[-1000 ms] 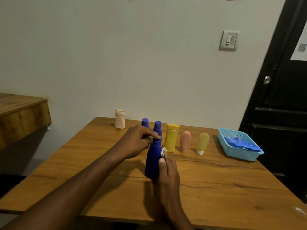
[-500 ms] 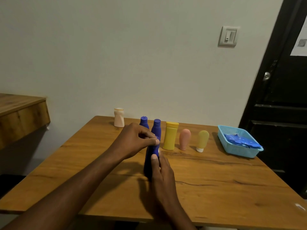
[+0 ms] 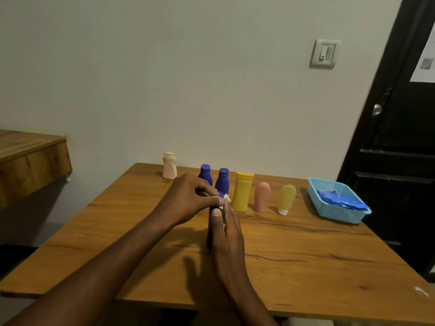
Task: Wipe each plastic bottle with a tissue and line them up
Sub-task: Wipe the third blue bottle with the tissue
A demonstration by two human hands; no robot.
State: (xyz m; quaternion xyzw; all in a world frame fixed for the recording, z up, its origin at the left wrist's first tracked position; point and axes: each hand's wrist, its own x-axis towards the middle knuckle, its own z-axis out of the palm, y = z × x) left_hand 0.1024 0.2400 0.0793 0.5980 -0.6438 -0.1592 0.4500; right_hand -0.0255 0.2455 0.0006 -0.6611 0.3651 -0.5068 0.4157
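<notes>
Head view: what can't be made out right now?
- Held blue bottle: mostly hidden behind the right hand and left hand.
- Tissue: only a white scrap shows between the fingers.
- Blue basket: its blue contents are too small to identify.
- Paper on door: cut by right edge.

You will find nothing here that can be read. The bottles standing along the far edge of the table [image 3: 306,255] show plain coloured sides with no label or brand that you could make out. The sheet of paper [image 3: 424,64] stuck on the dark door [image 3: 400,161] at the right edge carries a small grey patch, but it is too blurred and too small for you to tell any letters or numbers. The wall switch [image 3: 324,54] bears no marking you can read
</notes>
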